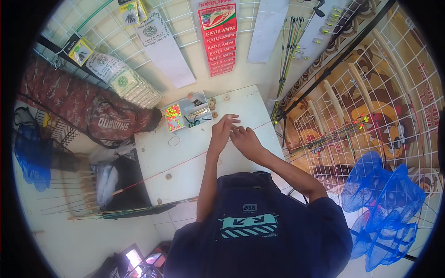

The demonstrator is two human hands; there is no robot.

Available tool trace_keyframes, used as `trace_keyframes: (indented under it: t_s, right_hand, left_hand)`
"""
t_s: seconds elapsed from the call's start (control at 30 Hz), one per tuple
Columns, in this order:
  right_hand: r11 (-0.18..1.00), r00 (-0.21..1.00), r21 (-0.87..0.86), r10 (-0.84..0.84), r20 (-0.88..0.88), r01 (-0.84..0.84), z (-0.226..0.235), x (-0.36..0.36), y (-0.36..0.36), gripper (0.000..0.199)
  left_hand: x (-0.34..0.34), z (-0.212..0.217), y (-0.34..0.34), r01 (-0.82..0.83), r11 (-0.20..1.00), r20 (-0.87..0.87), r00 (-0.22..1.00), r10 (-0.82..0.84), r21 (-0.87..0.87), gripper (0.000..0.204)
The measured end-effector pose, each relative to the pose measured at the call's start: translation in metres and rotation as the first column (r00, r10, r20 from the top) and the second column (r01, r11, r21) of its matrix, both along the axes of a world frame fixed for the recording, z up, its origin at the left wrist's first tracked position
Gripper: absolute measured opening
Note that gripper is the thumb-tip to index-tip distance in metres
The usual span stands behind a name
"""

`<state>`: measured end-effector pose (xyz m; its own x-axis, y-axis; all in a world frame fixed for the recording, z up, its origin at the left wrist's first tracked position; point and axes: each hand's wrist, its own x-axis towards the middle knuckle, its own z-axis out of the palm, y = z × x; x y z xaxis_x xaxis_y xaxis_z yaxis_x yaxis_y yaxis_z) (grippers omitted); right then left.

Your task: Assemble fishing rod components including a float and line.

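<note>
compartment box [187,114] on the table [185,157] (far edge), left of both hands.

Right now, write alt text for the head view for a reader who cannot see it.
Two bare hands, the left hand and the right hand, meet over a white table, fingers pinched at a thin reddish rod lying across it. A compartment box of bright beads sits behind; blue nets hang to the right.

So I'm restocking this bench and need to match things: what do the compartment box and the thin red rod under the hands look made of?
The compartment box looks like clear moulded plastic: its walls are see-through, showing bright beads inside. The thin red rod looks like glossy fibreglass or carbon, judging by its slim, straight, shiny shaft, though that is uncertain. The left hand and right hand meet over it.
</note>
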<state>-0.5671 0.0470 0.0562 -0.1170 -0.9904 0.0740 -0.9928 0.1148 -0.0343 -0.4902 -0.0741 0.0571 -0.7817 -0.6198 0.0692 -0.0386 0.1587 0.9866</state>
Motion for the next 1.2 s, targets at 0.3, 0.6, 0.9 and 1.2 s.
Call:
trace_keyframes:
  t_s: [0.3, 0.6, 0.9, 1.2]
  right_hand:
    - [0.968, 0.996, -0.247, 0.055, 0.070, -0.036, 0.032, -0.011, -0.003, 0.020]
    - [0.941, 0.988, -0.337, 0.036, 0.150, 0.017, 0.041, -0.020, 0.001, 0.017]
    - [0.864, 0.914, -0.485, 0.077, 0.398, 0.139, 0.059, -0.016, 0.007, 0.014]
    - [0.838, 0.866, -0.499, 0.065, 0.495, 0.223, 0.085, -0.013, 0.015, 0.016]
  left_hand:
    - [0.014, -0.009, 0.000, -0.035, 0.995, 0.034, 0.999, 0.031, 0.094, 0.039]
    - [0.030, -0.002, -0.004, -0.075, 0.997, 0.045, 0.996, 0.076, -0.025, 0.014]
    - [0.035, 0.002, -0.009, -0.036, 0.999, 0.044, 0.998, 0.035, 0.022, 0.012]
    - [0.038, 0.003, -0.012, 0.039, 0.973, -0.090, 0.996, -0.019, 0.227, 0.010]
